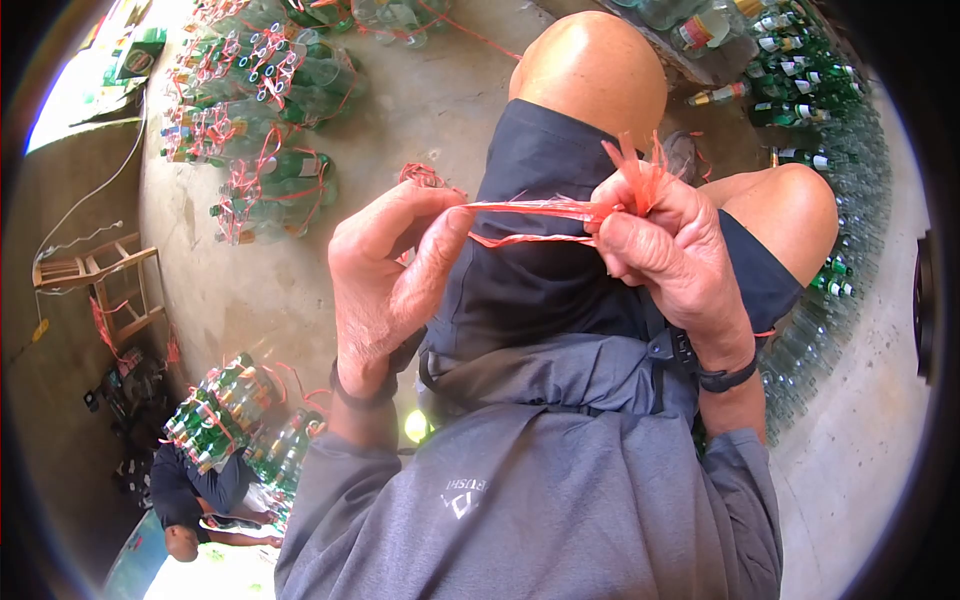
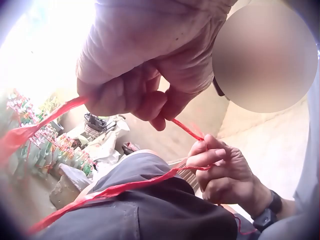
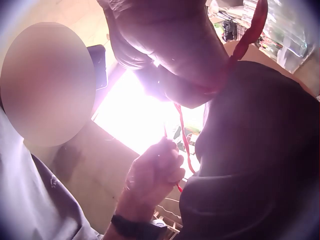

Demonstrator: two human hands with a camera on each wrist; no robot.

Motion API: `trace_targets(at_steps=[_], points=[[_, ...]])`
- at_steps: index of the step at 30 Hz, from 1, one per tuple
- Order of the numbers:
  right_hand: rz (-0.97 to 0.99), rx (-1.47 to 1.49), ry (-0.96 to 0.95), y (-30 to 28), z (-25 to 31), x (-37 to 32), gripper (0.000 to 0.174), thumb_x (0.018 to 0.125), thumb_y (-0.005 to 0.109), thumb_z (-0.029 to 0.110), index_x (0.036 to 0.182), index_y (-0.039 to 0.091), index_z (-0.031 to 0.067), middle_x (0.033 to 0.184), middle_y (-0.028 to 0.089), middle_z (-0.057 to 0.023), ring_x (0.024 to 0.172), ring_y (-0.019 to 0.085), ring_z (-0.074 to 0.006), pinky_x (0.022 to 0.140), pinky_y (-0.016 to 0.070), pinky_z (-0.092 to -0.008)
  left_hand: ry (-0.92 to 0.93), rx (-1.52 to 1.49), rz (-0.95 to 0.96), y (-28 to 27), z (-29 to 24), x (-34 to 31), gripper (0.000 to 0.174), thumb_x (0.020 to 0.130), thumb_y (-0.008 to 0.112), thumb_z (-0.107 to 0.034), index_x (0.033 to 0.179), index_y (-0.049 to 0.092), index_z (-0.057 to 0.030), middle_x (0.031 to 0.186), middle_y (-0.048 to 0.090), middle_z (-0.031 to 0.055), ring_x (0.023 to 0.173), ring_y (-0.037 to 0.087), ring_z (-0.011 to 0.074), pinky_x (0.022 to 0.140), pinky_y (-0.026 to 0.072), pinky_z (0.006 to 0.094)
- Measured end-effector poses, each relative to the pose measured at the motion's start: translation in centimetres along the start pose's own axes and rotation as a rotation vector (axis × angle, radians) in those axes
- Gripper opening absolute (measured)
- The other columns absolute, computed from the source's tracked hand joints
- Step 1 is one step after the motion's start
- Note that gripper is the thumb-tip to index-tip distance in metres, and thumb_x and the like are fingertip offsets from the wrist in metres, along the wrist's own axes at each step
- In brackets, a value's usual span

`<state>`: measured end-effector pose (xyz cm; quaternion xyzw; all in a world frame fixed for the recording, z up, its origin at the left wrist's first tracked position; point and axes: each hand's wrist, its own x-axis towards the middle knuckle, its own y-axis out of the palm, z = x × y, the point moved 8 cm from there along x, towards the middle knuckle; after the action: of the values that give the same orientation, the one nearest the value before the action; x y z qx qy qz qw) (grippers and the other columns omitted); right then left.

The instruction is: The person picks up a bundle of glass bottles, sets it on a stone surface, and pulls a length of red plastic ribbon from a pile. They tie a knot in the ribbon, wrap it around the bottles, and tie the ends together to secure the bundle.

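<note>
Red plastic twine [image 1: 540,208] runs in two strands between my hands, over the dark shorts [image 1: 530,275]. My left hand [image 1: 385,265] pinches one end of the upper strand between thumb and forefinger. My right hand [image 1: 665,250] grips the other end, thumb pressed over the curled fingers, and a frayed red tuft [image 1: 645,175] sticks up past it. From the left wrist view, the twine [image 2: 187,130] stretches taut between the left fingertips and the right hand [image 2: 230,175]. A looser length of it sags across the lap. Glare washes out part of the right wrist view.
Bundles of green and clear bottles [image 1: 270,80] tied with red string stand on the concrete floor [image 1: 400,120]. Rows of bottles [image 1: 830,250] line the right side. A wooden chair [image 1: 125,275] is at far left. Another person [image 1: 185,500] is beside more bundles.
</note>
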<state>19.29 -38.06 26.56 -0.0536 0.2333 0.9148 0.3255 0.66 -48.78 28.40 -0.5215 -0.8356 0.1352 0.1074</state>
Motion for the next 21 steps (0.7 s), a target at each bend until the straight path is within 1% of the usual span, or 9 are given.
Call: trace_targets(at_steps=[1, 2, 5, 6, 10, 13, 16, 19, 21], points=[[0.006, -0.016, 0.049, -0.3, -0.3, 0.0, 0.015, 0.099, 0.064, 0.015, 0.099, 0.067, 0.0009, 0.08, 0.063, 0.0006, 0.062, 0.05, -0.0012, 0.058, 0.0382, -0.0168, 0.0, -0.001, 0.0, 0.0, 0.2, 0.0, 0.011, 0.091, 0.072, -0.004, 0.094, 0.068, 0.0057, 0.079, 0.066, 0.0074, 0.072, 0.064, 0.0103, 0.064, 0.0499, 0.0244], [-0.083, -0.024, 0.032, -0.8, -0.4, 0.0, 0.017, 0.098, 0.064, 0.017, 0.097, 0.067, 0.0006, 0.075, 0.06, 0.002, 0.056, 0.045, -0.0006, 0.049, 0.03, -0.0175, -0.031, -0.014, -0.009, -0.1, 0.6, 0.1, 0.012, 0.09, 0.073, -0.006, 0.092, 0.068, 0.0054, 0.076, 0.066, 0.0064, 0.069, 0.062, 0.0088, 0.061, 0.0481, 0.0237], [-0.113, 0.137, 0.045, -1.9, -0.3, -0.3, 0.014, 0.098, 0.064, 0.013, 0.104, 0.061, 0.001, 0.078, 0.059, -0.0004, 0.052, 0.039, -0.0011, 0.044, 0.0261, -0.0183, -0.069, -0.01, 0.012, -0.9, 1.9, 0.2, 0.015, 0.089, 0.075, -0.009, 0.087, 0.069, 0.0045, 0.069, 0.064, 0.0038, 0.063, 0.056, 0.0061, 0.056, 0.0434, 0.0228], [-0.09, 0.189, 0.057, -2.4, -0.2, -0.5, 0.013, 0.097, 0.063, 0.013, 0.103, 0.061, 0.0011, 0.078, 0.057, 0.0001, 0.049, 0.036, -0.0002, 0.043, 0.0248, -0.0184, -0.075, 0.005, 0.043, -1.1, 2.4, 0.3, 0.016, 0.089, 0.076, -0.01, 0.085, 0.07, 0.0039, 0.065, 0.062, 0.0023, 0.06, 0.052, 0.0048, 0.053, 0.0406, 0.0225], [-0.214, 0.244, -0.022, -4.4, 2.3, -1.9, 0.013, 0.098, 0.062, 0.013, 0.094, 0.061, 0.0011, 0.07, 0.052, 0.0038, 0.047, 0.034, 0.0016, 0.04, 0.0217, -0.0181, -0.132, 0.073, 0.032, -3.0, 4.3, 0.5, 0.024, 0.094, 0.07, -0.017, 0.08, 0.065, 0.0014, 0.067, 0.052, -0.0048, 0.064, 0.043, 0.0036, 0.055, 0.0311, 0.0207], [-0.153, 0.268, -0.133, -6.1, 4.5, -3.0, 0.013, 0.103, 0.056, 0.017, 0.1, 0.053, 0.0052, 0.063, 0.039, 0.0065, 0.046, 0.023, -0.0014, 0.041, 0.0165, -0.0209, -0.19, 0.013, -0.055, -4.7, 6.3, 0.5, 0.029, 0.096, 0.069, -0.019, 0.075, 0.062, -0.0008, 0.066, 0.048, -0.0052, 0.06, 0.038, 0.0035, 0.053, 0.0277, 0.0214], [-0.112, 0.362, -0.215, -7.9, 6.4, -4.2, 0.016, 0.107, 0.047, 0.016, 0.096, 0.049, 0.0047, 0.063, 0.038, 0.0049, 0.047, 0.022, -0.004, 0.044, 0.0197, -0.0227, -0.17, -0.028, -0.083, -6.1, 7.5, 0.3, 0.035, 0.098, 0.067, -0.024, 0.072, 0.057, -0.0032, 0.064, 0.046, -0.0052, 0.057, 0.036, 0.0038, 0.051, 0.0255, 0.0228], [-0.017, 0.534, -0.286, -10.5, 7.8, -5.3, 0.012, 0.107, 0.045, 0.013, 0.099, 0.045, 0.0041, 0.064, 0.04, 0.0025, 0.047, 0.023, -0.005, 0.045, 0.0199, -0.0238, -0.164, -0.052, -0.102, -7.0, 8.4, 0.1, 0.034, 0.099, 0.065, -0.025, 0.073, 0.059, -0.0038, 0.063, 0.047, -0.0046, 0.055, 0.037, 0.0036, 0.05, 0.0261, 0.0228], [-0.006, 0.551, -0.354, -11.8, 9.3, -6.2, 0.012, 0.107, 0.045, 0.014, 0.101, 0.046, 0.0039, 0.064, 0.041, 0.0021, 0.047, 0.023, -0.0058, 0.045, 0.0206, -0.0246, -0.278, -0.105, -0.22, -7.7, 9.4, -0.3, 0.036, 0.097, 0.068, -0.023, 0.067, 0.059, -0.0045, 0.062, 0.045, -0.0083, 0.06, 0.038, 0.0018, 0.054, 0.028, 0.0215]])
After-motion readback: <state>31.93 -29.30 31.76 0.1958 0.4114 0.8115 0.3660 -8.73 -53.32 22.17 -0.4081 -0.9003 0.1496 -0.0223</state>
